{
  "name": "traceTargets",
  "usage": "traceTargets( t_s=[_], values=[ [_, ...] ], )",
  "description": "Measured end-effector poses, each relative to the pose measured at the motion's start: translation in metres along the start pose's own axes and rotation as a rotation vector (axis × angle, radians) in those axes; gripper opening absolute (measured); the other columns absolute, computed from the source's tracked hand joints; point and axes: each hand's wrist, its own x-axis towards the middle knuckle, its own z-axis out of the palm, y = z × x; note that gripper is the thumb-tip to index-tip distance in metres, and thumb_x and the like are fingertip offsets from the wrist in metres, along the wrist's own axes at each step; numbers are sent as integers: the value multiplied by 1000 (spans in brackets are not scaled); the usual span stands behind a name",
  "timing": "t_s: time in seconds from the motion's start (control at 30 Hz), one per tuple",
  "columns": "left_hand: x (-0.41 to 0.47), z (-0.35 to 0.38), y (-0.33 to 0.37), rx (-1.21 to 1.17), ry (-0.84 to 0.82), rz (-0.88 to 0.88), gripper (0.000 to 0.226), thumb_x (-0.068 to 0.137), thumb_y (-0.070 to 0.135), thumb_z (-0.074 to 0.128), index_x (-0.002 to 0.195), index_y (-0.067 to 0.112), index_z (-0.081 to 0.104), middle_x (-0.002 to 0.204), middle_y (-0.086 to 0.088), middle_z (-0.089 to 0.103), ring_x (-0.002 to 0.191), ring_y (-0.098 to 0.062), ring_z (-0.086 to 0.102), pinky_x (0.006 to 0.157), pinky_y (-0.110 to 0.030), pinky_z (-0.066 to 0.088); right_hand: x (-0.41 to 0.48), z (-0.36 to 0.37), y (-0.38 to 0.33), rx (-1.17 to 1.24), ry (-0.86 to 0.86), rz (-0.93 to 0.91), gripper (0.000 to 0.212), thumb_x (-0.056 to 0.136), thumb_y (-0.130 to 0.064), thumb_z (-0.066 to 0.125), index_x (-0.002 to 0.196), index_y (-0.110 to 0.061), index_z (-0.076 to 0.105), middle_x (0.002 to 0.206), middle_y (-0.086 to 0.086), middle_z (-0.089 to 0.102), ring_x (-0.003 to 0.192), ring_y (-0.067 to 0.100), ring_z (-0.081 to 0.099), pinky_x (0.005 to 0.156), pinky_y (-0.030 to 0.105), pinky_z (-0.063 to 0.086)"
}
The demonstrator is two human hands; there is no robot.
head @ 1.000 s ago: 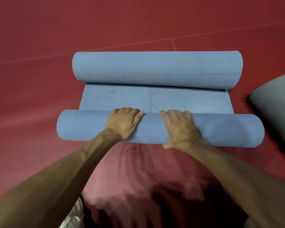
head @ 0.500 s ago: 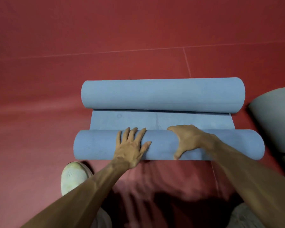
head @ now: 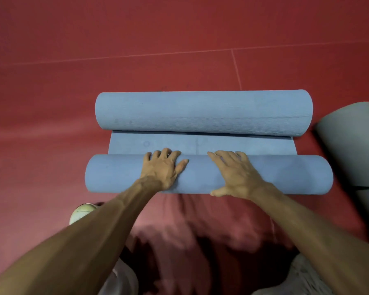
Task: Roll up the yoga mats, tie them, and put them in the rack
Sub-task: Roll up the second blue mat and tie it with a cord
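Ok, bottom left: shoe (head: 81,211) is poking out beside the left forearm. Both hands are resting on the near roll (head: 285,174), centre frame. Left hand (head: 161,167) is lying palm down, fingers spread and draping over the crest. Right hand (head: 234,173) is doing the same, thumb hanging down the near face. Neither is clamping anything, they're just pressing flat.

Mat is lying on the floor (head: 179,39), coiled from both ends. Beyond the near roll a short flat strip (head: 243,145) is showing, then the far roll (head: 200,111).

My read: it's foam, so light, soft and grippy, denting under the palms and wanting to spring open. Better to be pushing with palms wider apart, or the ends risk telescoping.

Grey mat (head: 349,145) is sitting at the right edge, near both rolls. No tie or rack is showing.
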Motion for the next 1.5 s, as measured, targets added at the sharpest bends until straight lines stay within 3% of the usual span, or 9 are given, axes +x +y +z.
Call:
traceTargets(
  t_s=[0.17,0.4,0.63,0.83,1.0,1.1,1.27,1.33,1.5],
  values=[
    [41,-20,-6,-70,-143,-32,55,95,61,22,134,32,48,134,-3,47,125,-24,45,104,-44,27,-7,23,-18,-88,270,83,120,39,-43,93,142,-7,44,141,18,48,131,34,46,107,61,30],
    [73,-36,-12,-280,-221,-81,54,94,62,31,110,24,67,116,0,65,111,-24,57,95,-37,42,15,17,-5,-168,160,110,143,30,-55,92,150,-12,28,149,14,39,139,38,33,110,58,25],
    [57,-30,-4,-74,25,-17,50,102,40,18,117,18,60,125,-9,61,116,-29,53,95,-39,36,36,9,13,-178,245,43,121,21,-48,89,129,-9,52,114,10,59,97,30,58,87,49,41],
    [11,-3,-8,8,237,39,52,99,41,15,115,20,60,111,-3,64,104,-26,58,97,-39,36,42,-16,16,-157,-36,-47,112,44,-60,82,138,-22,34,119,-3,53,108,22,55,87,41,37],
    [-20,19,-5,3,363,-1,52,96,40,23,123,14,60,117,-2,64,110,-24,57,104,-45,37,38,-16,10,-133,-93,-80,110,47,-67,78,137,-22,34,119,-3,54,107,20,55,90,41,38],
    [-22,19,-3,-17,367,-6,53,96,40,22,124,15,59,118,-1,63,112,-24,55,104,-43,33,36,-12,14,-87,-125,-67,118,47,-84,66,143,-26,28,127,-3,52,116,19,51,96,41,32],
    [-19,15,1,-10,349,-24,57,95,44,18,124,16,58,118,0,62,112,-23,54,104,-40,29,40,-13,9,173,-90,114,103,66,-89,7,146,-29,30,145,0,42,133,19,40,109,42,24],
    [-17,13,0,-16,307,-32,64,93,52,12,127,18,55,122,2,59,117,-20,50,107,-40,26,42,-11,6,127,-13,125,94,74,-84,7,148,-30,28,148,1,34,136,18,34,114,41,18],
    [-5,7,-9,-37,277,43,76,86,67,8,136,26,45,137,10,48,127,-15,42,110,-40,21,56,-15,11,180,-26,170,81,86,-77,16,153,-33,12,162,-4,-9,148,10,-13,119,47,-7]
  ],
)
